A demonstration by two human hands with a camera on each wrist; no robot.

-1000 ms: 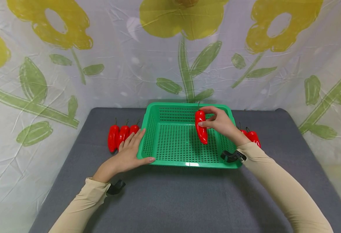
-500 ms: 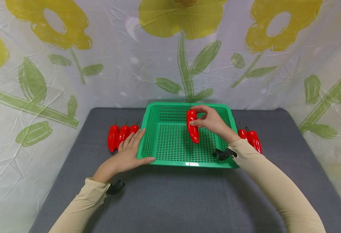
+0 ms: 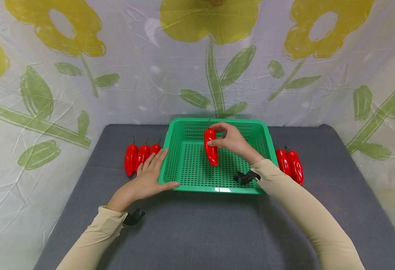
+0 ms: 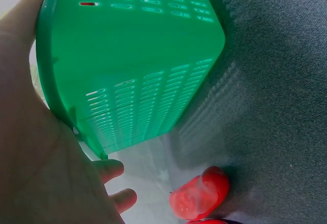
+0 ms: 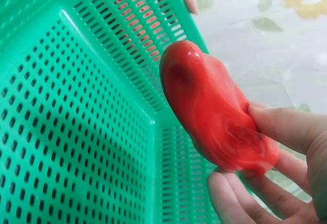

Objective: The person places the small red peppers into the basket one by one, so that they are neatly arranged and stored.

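A glossy red chili pepper (image 3: 211, 148) hangs over the green plastic basket (image 3: 214, 189), stem up and tip down. My right hand (image 3: 232, 140) pinches it between thumb and fingers near its upper half. In the right wrist view the same red pepper (image 5: 209, 111) shows in front of the basket's perforated walls. My left hand (image 3: 146, 178) lies spread along the basket's left rim, thumb on the front edge. The left wrist view has that hand's palm (image 4: 46, 147) against the rim, with the basket's outer wall (image 4: 133, 60) beside it.
Three red peppers (image 3: 131, 159) lie on the dark grey cloth left of the basket, partly behind the left hand. Two more peppers (image 3: 295, 167) lie to its right, near the right sleeve. A flower-printed curtain (image 3: 133, 75) stands behind the table.
My right hand has carried the pepper leftward over the basket, from its right part to around the middle. The peppers on the right are less covered by the sleeve. The left hand stays put.
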